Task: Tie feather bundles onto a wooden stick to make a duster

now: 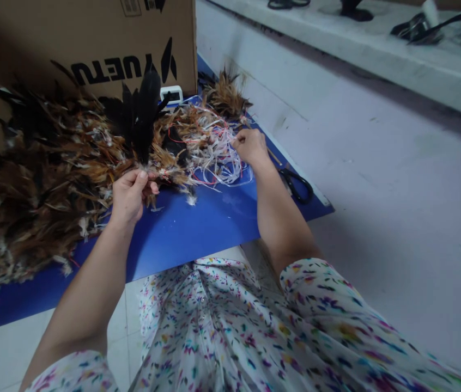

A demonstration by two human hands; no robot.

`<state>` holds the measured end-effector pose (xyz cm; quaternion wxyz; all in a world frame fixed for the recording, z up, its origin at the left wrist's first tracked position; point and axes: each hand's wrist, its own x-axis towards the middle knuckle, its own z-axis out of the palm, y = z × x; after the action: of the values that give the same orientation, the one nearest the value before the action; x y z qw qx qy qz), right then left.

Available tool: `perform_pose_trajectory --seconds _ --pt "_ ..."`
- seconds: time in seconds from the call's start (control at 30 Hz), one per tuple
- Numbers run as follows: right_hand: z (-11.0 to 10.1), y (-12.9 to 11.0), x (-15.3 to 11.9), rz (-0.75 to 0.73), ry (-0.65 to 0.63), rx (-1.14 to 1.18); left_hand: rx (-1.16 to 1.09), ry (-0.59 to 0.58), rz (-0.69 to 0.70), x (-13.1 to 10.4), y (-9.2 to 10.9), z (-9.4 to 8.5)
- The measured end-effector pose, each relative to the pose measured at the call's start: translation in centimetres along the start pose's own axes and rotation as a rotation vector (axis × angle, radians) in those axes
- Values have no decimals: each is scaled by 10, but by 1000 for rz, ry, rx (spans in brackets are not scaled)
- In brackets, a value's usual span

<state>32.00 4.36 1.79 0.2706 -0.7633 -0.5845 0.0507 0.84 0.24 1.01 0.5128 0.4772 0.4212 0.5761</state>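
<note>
Between the thumb and fingers of my left hand (pixel 130 191) is the base of a bunch of black feathers (pixel 143 117), which stands upright. My right hand (pixel 250 146) is closed in a pinch at the edge of a tangle of white and red strings (pixel 224 155); whether a single string is between the fingertips is too small to make out. Brown feathers (pixel 62 163) lie in a large heap to the left and behind my left hand. More feathers lie under and around the strings.
A cardboard box (pixel 91 32) stands behind the heap. Black-handled scissors (pixel 297 186) lie right of my right forearm on the blue tabletop (pixel 189 228). At the back are a small white-framed device (pixel 172 95) and another feather bundle (pixel 226 95). A wall (pixel 377 163) with a ledge borders the right side.
</note>
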Motion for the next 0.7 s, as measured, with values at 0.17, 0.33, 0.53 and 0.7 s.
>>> perform_pose_trajectory --seconds 0.17,0.33,0.53,0.7 --pt "-1 -1 -1 7 -8 6 15 -9 -1 0 -1 -2" --pt "-3 -4 -2 8 -4 23 2 -30 9 0 -2 -3" --pt "3 -1 0 -8 23 43 -1 -32 11 1 -3 -2" --pt "6 3 2 -30 37 38 32 -23 -18 0 -2 -2"
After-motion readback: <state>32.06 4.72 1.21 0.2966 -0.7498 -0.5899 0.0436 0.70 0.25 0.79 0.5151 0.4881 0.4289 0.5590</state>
